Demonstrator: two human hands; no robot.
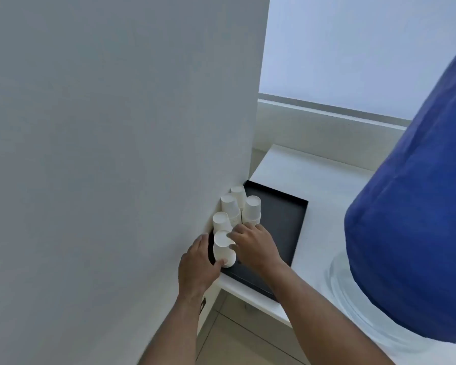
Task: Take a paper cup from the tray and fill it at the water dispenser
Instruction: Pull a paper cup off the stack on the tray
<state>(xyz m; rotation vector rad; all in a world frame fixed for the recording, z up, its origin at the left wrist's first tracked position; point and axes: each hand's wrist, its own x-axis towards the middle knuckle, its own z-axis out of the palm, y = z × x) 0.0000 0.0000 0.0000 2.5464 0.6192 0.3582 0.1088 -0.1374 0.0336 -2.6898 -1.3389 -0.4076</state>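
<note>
The main risk here is that more than one cup comes away together, because the cups are nested upside down in stacks and paper cups of this kind usually stick to each other; a pull that is too strong could also tip the near stack [223, 248] against the other stacks [233, 206] behind it, which stand very close. This stack is in the lower middle of the frame, at the near left corner of the black tray [287, 219], just beside the white wall [103, 154]. The left hand [198, 267] is closed around the lower part of the stack, with the thumb touching its rim, so it seems to hold the stack steady. The right hand [256, 246] has its fingers curled on the upper part, at the top cup, as if to lift it off; I cannot tell if this cup is already loose. The cup lies therefore between both hands, at the fingertips and not deep in the palm. The blue water bottle [419, 219] of the dispenser fills the right side of the frame, near the tray.
</note>
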